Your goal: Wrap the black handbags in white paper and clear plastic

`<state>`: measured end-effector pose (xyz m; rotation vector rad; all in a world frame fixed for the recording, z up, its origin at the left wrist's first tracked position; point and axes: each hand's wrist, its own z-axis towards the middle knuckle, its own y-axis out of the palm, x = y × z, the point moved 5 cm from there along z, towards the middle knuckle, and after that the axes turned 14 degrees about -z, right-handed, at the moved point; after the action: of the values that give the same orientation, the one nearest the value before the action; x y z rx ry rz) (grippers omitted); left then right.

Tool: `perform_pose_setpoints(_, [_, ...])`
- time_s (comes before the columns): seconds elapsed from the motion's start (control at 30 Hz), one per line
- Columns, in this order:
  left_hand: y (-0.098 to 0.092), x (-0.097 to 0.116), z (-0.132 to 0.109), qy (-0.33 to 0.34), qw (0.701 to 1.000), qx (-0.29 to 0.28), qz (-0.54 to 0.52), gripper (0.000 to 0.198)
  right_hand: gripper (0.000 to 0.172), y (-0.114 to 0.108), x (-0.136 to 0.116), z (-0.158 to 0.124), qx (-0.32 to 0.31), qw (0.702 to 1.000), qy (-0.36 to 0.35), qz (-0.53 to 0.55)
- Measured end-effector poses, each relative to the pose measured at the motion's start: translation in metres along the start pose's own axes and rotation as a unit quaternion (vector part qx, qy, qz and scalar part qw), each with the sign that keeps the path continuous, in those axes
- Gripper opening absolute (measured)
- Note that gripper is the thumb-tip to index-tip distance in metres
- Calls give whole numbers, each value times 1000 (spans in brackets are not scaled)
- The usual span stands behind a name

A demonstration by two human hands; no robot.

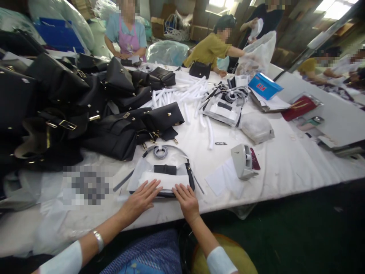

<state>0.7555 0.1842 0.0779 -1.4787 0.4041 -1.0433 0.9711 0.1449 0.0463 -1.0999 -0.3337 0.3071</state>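
A black handbag (191, 176) lies on the white-covered table in front of me, its front largely covered by white wrapping sheet (164, 181). My left hand (145, 195) rests flat on the sheet's left part, fingers stretched out. On the right end of the same sheet, my right hand (186, 198) lies with its fingers extended. Between and above the hands a dark strap tab (164, 169) shows on the bag. Behind it sits a coiled grey strap (160, 152), and a thin dark strap (123, 180) sticks out at the left.
Black bags (114, 133) with gold buckles are heaped at the left. White foam tubes (182, 93) lie farther back. Right of me are a tape dispenser (242, 161), small thread snips (221, 143), white paper (221, 177) and another wrapped bag (224, 110). Several people work across the table.
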Motion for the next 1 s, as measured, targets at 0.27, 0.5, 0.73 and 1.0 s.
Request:
perform_pose_setpoints(0.27, [-19, -56, -42, -49, 999, 5, -5, 76, 42, 0, 4, 6, -38, 999, -9, 12])
perform_pose_setpoints(0.5, [-23, -62, -29, -63, 998, -2, -14, 82, 48, 0, 8, 19, -84, 996, -11, 5])
perform_pose_setpoints(0.73, [-19, -59, -23, -24, 1000, 13, -7, 73, 47, 3, 6, 20, -75, 996, -51, -13])
perform_pose_setpoints(1.0, [-5, -62, -28, 13, 1000, 9, -18, 67, 49, 7, 4, 17, -58, 997, -48, -19])
